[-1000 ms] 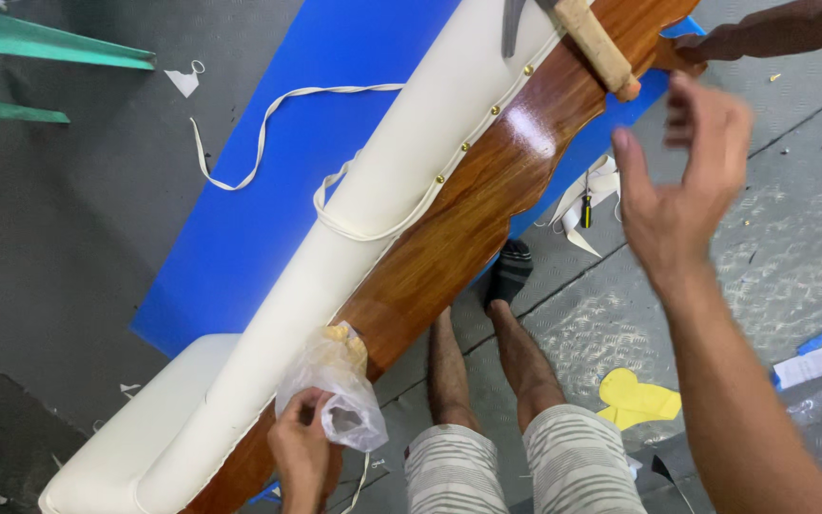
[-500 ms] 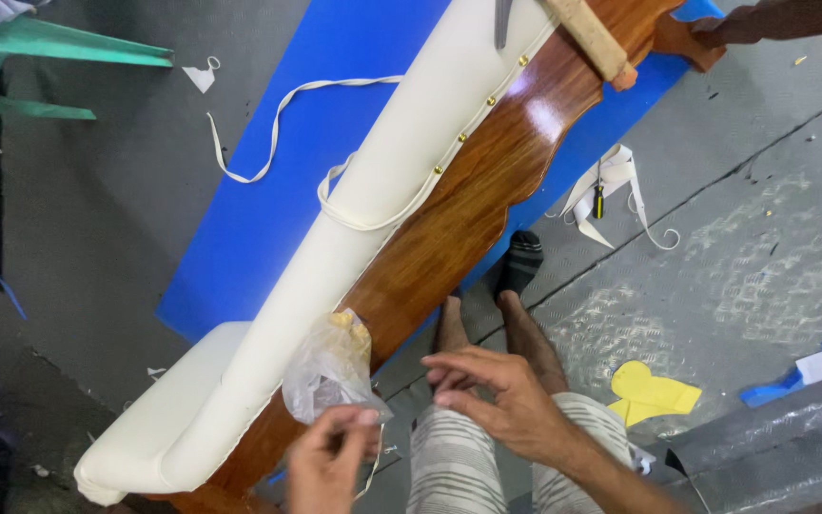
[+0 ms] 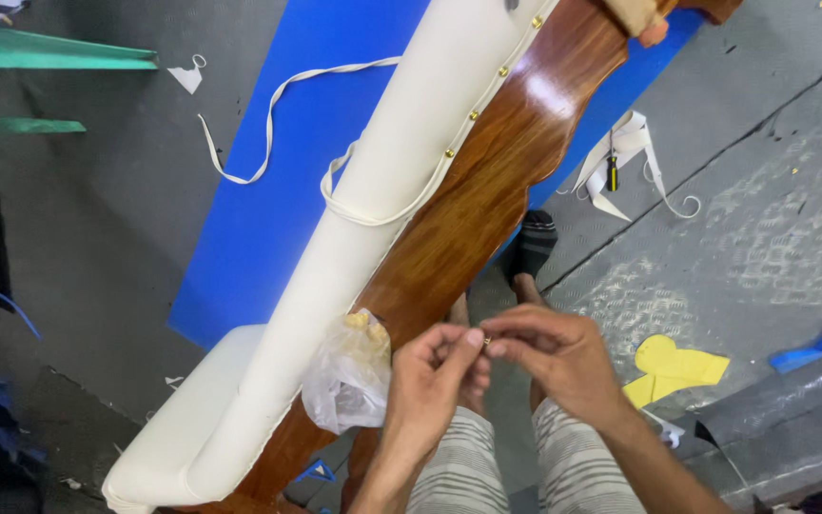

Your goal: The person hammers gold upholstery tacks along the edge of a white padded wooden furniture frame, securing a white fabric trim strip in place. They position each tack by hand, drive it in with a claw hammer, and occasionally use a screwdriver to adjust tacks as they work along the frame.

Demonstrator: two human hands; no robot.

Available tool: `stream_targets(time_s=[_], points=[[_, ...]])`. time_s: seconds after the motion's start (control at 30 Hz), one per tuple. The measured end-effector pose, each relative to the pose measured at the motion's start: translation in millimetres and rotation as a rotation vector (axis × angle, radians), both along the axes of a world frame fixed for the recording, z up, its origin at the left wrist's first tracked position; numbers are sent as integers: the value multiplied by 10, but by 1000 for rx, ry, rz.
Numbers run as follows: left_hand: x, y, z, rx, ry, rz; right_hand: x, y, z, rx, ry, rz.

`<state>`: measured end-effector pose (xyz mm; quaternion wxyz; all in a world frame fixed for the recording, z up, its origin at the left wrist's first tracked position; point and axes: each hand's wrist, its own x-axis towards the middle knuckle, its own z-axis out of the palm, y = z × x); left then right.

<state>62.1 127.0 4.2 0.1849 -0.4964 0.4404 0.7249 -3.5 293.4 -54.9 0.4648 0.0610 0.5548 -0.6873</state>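
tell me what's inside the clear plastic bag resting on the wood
Through the top of the plastic bag, a few small yellowish-gold pieces show. The crumpled, cloudy film hides the rest, so their count and exact kind cannot be told. The bag lies beside the left hand, on the wooden rail.

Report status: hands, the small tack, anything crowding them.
Left hand and right hand pinch small brass tack together. Clear plastic bag rests on wooden frame, just left. Nothing blocking.
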Motion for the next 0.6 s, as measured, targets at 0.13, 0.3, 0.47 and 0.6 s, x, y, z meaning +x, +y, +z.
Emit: stream_targets(time_s=[0.13, 0.3, 0.47, 0.6], points=[[-375, -250, -85, -782, 248, -394, -97, -125, -171, 210, -2, -73], [-853, -559, -593, -1465, 326, -667, -199, -377, -494, 181, 124, -199], [-704, -500, -899, -1345, 279, -615, -231, -665, -714, 143, 70, -340], [-626, -516, -1006, -1299, 251, -523, -317, -836, -725, 162, 63, -365]])
